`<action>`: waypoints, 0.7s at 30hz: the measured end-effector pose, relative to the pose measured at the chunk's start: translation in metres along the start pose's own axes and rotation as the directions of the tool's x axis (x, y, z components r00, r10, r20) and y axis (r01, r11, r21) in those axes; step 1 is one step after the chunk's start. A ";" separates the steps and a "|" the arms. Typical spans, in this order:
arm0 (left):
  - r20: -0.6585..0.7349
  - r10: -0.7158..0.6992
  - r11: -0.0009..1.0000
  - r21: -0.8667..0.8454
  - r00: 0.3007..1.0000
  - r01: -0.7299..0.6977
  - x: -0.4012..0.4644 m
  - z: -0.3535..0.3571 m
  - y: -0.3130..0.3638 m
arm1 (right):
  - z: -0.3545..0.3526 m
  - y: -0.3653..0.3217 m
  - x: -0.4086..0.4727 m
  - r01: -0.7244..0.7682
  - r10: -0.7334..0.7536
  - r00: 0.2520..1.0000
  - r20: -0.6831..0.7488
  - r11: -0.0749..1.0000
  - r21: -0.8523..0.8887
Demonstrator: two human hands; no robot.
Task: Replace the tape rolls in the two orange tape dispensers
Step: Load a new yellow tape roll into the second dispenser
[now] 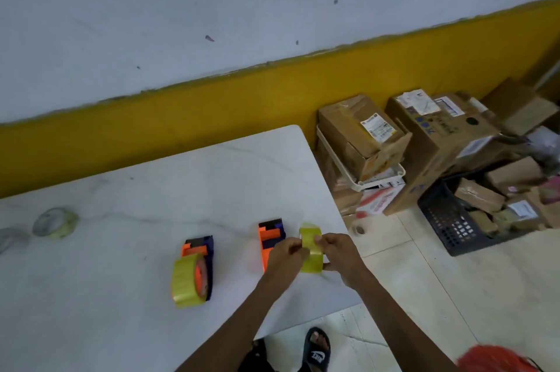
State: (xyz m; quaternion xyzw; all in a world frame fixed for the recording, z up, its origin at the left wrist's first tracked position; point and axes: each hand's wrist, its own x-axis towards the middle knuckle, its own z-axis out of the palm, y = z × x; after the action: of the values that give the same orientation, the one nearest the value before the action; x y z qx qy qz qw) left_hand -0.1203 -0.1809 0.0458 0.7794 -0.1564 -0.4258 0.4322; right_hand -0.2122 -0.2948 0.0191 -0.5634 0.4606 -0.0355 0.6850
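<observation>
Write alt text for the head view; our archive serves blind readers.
Both hands, left hand and right hand, hold a yellow tape roll above a white table, beside an orange dispenser. A second dispenser to the left already carries a yellow roll. Boxes crowd the floor at right.

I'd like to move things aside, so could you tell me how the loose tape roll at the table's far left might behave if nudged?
The pale tape roll looks tilted partly on its edge, so a nudge would probably set it rolling or tip it flat. It appears hollow-cored, so likely light. The white table looks smooth, so it may slide easily.
</observation>
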 end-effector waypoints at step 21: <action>-0.156 -0.308 0.891 -0.393 0.938 0.227 0.004 -0.048 -0.068 | 0.048 0.000 0.017 -0.039 0.059 0.996 0.062 0.956 -0.291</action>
State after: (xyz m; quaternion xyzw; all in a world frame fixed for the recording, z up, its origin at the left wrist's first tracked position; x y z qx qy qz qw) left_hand -0.0881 -0.1184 0.0010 0.7396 0.0835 -0.4167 0.5219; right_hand -0.1706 -0.2690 0.0067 -0.6467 0.4505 0.0690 0.6116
